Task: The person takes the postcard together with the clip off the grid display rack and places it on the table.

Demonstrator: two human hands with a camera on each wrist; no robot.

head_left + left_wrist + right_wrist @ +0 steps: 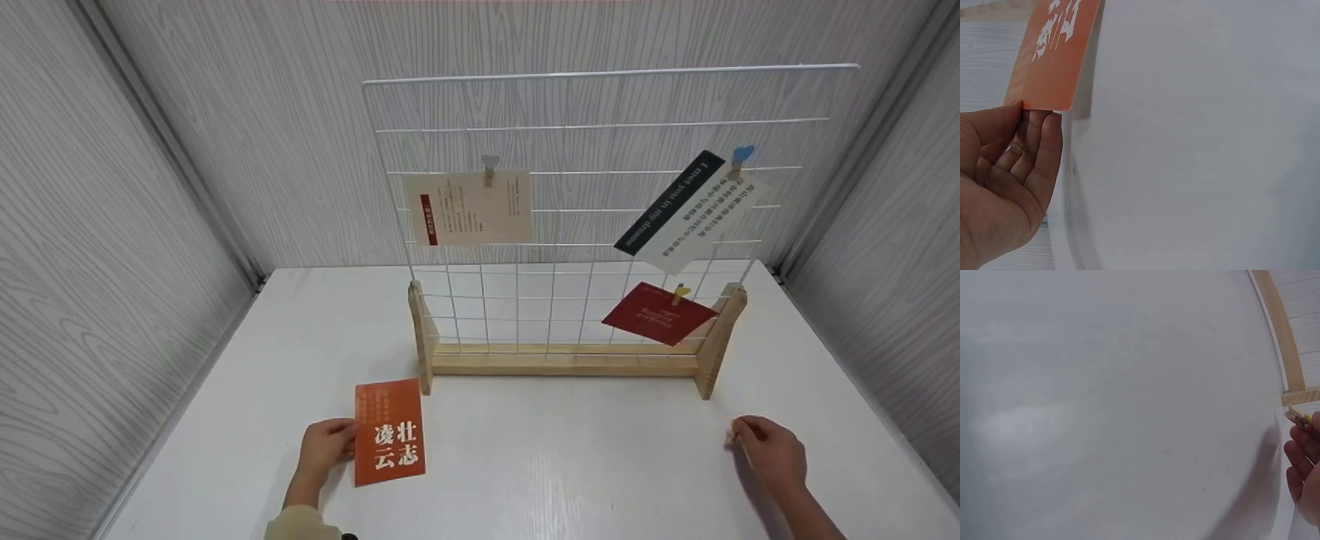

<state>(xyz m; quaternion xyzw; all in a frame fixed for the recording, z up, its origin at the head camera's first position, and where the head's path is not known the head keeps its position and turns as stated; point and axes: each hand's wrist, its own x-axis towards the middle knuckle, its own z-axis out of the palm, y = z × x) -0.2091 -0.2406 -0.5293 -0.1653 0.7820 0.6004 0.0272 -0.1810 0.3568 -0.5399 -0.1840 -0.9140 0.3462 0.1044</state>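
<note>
An orange card (pixel 389 433) with white Chinese characters is pinched at its left edge by my left hand (pixel 327 452). In the left wrist view the thumb lies on the face of the card (pixel 1053 67) and the fingers are behind it. My right hand (pixel 772 454), off to the right, pinches a small wooden clothespin (pixel 732 434) between thumb and fingertips. The right wrist view shows the clothespin (pixel 1297 417) with a bit of yellow on it. Between and beyond both hands stands a white wire grid rack (pixel 555 300) on wooden feet.
Clothespins hold a beige card (pixel 469 210), a black and white card (pixel 686 214) and a red card (pixel 658 313) on the grid. The rack's wooden base bar (pixel 562 365) sits on the white table (pixel 525 457). Wood-grain panels (pixel 112 225) enclose the sides and back.
</note>
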